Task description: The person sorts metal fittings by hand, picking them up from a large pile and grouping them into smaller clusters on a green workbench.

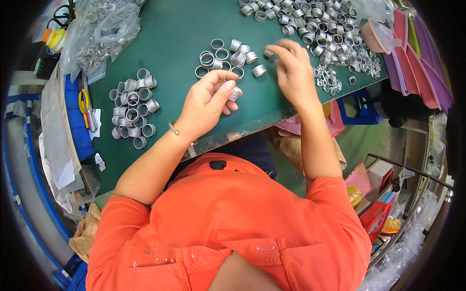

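Note:
My left hand (206,103) is closed over the near edge of the green table, pinching a silver metal ring (235,93) between thumb and fingers. To its right my right hand (294,70) hovers with fingers curved and apart. Its index fingertip is right by another ring (268,53); whether it touches it I cannot tell. One more ring (259,71) stands alone between the hands. Just beyond my left hand lies a loose cluster of rings (238,58), some on end, some on their sides. A second group of rings (132,114) sits to the left.
A large heap of rings (320,24) covers the far right, with small metal pieces (327,80) beside it. Plastic bags (104,29) lie at the far left, above a blue tray (77,116) with yellow-handled scissors (83,103). Pink and purple bins (412,58) line the right edge.

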Demonstrator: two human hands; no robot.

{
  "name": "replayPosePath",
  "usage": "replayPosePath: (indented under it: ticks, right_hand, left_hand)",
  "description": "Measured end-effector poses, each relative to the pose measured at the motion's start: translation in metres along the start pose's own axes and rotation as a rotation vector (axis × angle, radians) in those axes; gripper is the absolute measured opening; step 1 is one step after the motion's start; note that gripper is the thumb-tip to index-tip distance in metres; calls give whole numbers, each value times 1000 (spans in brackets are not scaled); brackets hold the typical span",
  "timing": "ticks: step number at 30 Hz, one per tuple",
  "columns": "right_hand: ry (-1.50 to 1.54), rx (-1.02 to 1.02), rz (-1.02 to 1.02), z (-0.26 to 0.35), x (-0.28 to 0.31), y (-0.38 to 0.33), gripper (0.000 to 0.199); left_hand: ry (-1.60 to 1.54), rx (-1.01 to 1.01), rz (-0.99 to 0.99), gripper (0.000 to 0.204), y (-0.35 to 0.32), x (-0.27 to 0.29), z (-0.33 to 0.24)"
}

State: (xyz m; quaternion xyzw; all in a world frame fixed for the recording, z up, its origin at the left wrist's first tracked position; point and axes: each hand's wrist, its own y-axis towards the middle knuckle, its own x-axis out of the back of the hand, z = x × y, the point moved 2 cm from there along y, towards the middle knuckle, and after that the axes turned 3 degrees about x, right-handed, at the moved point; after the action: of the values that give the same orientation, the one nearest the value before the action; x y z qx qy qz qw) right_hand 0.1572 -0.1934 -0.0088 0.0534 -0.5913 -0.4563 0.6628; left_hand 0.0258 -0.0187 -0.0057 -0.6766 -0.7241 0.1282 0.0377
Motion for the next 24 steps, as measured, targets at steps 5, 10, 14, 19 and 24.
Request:
replayPosePath:
  ticks: [5, 10, 14, 19, 24]
  right_hand:
    - [184, -229, 53, -14, -12, 4, 21]
    - [1054, -521, -100, 5, -10, -10, 34]
    - [1459, -860, 37, 31, -4, -23, 18]
    - [998, -741, 380, 83, -1, -41, 15]
    - [246, -53, 33, 61, -2, -18, 22]
  left_hand:
    - [38, -24, -49, 28, -6, 5, -2]
    - [61, -102, -107, 33, -9, 9, 1]
    - [273, -302, -88, 41, -13, 0, -6]
    - [644, -463, -11, 37, -23, -1, -7]
    - [757, -509, -166, 32, -27, 30, -16]
